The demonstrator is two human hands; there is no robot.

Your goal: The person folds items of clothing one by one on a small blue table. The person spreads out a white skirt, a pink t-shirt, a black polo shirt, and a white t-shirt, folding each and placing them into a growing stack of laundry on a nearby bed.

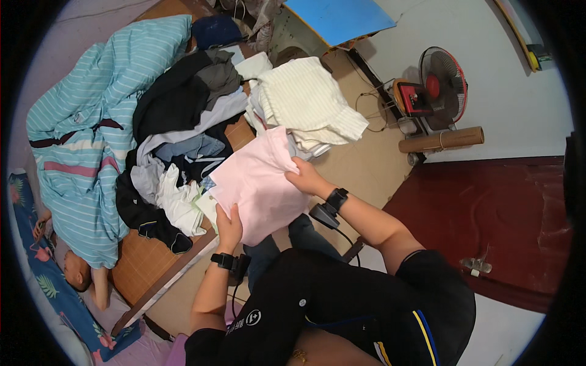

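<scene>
A pale pink garment (259, 189) is stretched between my two hands, above the bed's near edge. My left hand (229, 230) grips its lower left edge, thumb on top. On the other side, my right hand (307, 179) is closed on its right edge near the top. The garment's exact kind is not plain. Just beyond it, a cream knitted sweater (305, 97) lies on a stack of clothes. Left of the pink cloth is a loose heap with a black garment (171, 100), a white garment (178, 198) and a grey garment (148, 177).
A person (76, 271) lies on the bed's left side by a blue striped quilt (88, 152). A bamboo mat (146, 259) covers the bed. To the right are a fan (442, 85), a cardboard tube (441, 140), a blue-topped table (342, 21) and a dark red door (488, 213).
</scene>
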